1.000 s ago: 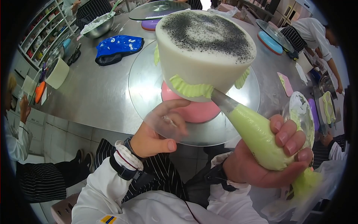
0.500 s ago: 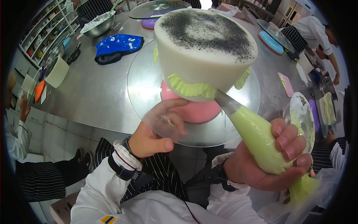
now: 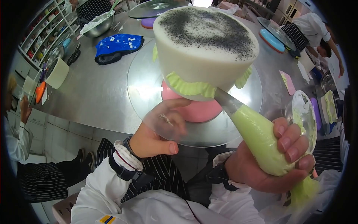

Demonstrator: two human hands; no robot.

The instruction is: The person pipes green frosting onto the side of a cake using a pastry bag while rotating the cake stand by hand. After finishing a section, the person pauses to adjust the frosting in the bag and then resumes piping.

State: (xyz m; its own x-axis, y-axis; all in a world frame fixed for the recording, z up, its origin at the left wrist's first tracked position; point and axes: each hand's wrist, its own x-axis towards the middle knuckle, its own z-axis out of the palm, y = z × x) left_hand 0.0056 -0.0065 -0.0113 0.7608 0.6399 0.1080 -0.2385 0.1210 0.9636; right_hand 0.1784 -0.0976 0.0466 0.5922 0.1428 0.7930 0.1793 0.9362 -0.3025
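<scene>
My right hand (image 3: 268,156) is wrapped round a piping bag (image 3: 257,136) of pale green cream. The bag's metal nozzle (image 3: 226,101) touches the lower side of a white cylinder-shaped cake form (image 3: 201,69), its top speckled black. A ruffled green cream band (image 3: 188,86) ends at the nozzle, and another ruffle (image 3: 243,78) shows to its right. Beneath the form lies a clear round turntable (image 3: 145,87) on a pink base (image 3: 199,112). My left hand (image 3: 158,130) is at the turntable's near edge, thumb and index finger apart, some fingers seen through the glass, holding nothing.
A blue cream-smeared mitt-like item (image 3: 121,44) and a metal bowl of cream (image 3: 100,25) lie back left. A cream-coated bowl (image 3: 304,115) stands behind my right hand. Other turntables (image 3: 274,33) share the metal table (image 3: 85,93). Co-workers stand at left and right.
The cream band's left end has shifted slightly left with the cake form, and the band looks a little longer. Both my hands stay almost in place. A person at back right has shifted.
</scene>
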